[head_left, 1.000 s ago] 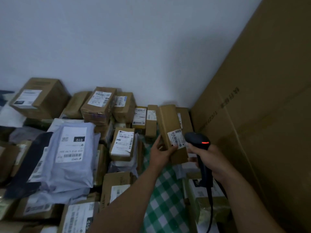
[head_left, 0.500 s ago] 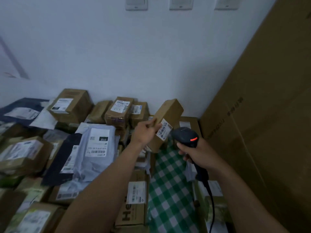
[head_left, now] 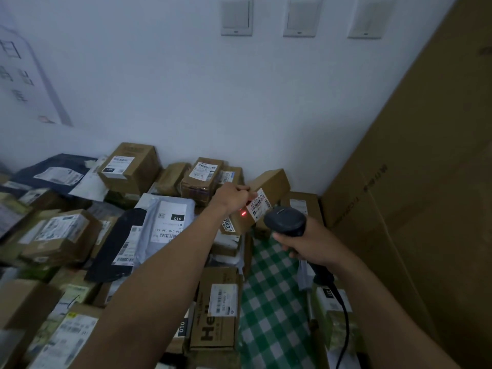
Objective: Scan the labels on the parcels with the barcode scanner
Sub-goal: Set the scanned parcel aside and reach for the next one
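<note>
My left hand (head_left: 232, 196) grips a small brown cardboard parcel (head_left: 271, 183) and holds it tilted above the pile near the back wall. Its white barcode label (head_left: 258, 205) faces the scanner. My right hand (head_left: 310, 242) holds the black barcode scanner (head_left: 285, 222) by its handle, with the head just right of and below the label. A red scan dot (head_left: 243, 214) glows on the parcel's side, left of the label. The scanner's cable (head_left: 344, 323) runs down toward me.
Many labelled boxes and bags cover the surface, among them a grey poly bag (head_left: 170, 222) and a "He" box (head_left: 217, 307). A green checked cloth (head_left: 271, 296) shows between them. A tall cardboard sheet (head_left: 415, 195) stands on the right. A white wall lies behind.
My left hand lifted the small parcel off the pile and tilted it up to the left. The scanner followed it, and a red dot now shows on the box. My view rose.
</note>
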### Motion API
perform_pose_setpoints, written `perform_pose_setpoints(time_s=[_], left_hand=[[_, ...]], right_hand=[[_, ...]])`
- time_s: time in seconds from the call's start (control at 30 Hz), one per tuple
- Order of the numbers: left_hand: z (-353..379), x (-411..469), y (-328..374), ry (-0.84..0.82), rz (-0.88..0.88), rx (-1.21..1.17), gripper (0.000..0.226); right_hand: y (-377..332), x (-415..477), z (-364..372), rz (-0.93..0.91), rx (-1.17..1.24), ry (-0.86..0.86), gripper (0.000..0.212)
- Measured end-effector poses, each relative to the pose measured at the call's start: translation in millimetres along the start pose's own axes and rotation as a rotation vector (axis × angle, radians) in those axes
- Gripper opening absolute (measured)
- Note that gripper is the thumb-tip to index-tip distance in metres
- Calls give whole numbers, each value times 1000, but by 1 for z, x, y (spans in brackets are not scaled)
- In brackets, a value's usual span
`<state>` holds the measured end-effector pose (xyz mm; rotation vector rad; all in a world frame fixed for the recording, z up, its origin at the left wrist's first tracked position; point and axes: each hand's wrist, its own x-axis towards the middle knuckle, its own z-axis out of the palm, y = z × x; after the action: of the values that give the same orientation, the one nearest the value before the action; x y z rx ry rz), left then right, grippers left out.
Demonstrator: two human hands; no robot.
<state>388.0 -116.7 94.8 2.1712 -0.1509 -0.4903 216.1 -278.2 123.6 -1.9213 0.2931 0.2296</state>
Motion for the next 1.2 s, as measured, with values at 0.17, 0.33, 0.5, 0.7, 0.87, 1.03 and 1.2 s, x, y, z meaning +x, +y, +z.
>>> perform_pose_setpoints(time_s=[0.17, 0.33, 0.5, 0.7, 0.87, 1.03, 1.2], left_hand=[[3, 0, -2, -11, -4, -24, 49], [12, -14, -2, -59, -14, -123, 54], [65, -39, -37, -116, -63, -191, 83], [145, -56, -83, -170, -149, -76, 55], [185, -37, -119, -162, -66, 232, 43], [205, -23, -139, -204, -130, 395, 65], [215, -19, -144, -245, -223, 624, 83]], right_hand=[[3, 0, -2, 11, -9, -25, 36], [12, 2, -6, 18, 20, 36, 27], [52, 9, -13, 168, 198, 176, 25], [88, 16, -18, 271, 237, 199, 19], [107, 25, -24, 337, 281, 168, 19], [123, 33, -35, 402, 339, 163, 20], [130, 38, -41, 415, 354, 155, 21]])
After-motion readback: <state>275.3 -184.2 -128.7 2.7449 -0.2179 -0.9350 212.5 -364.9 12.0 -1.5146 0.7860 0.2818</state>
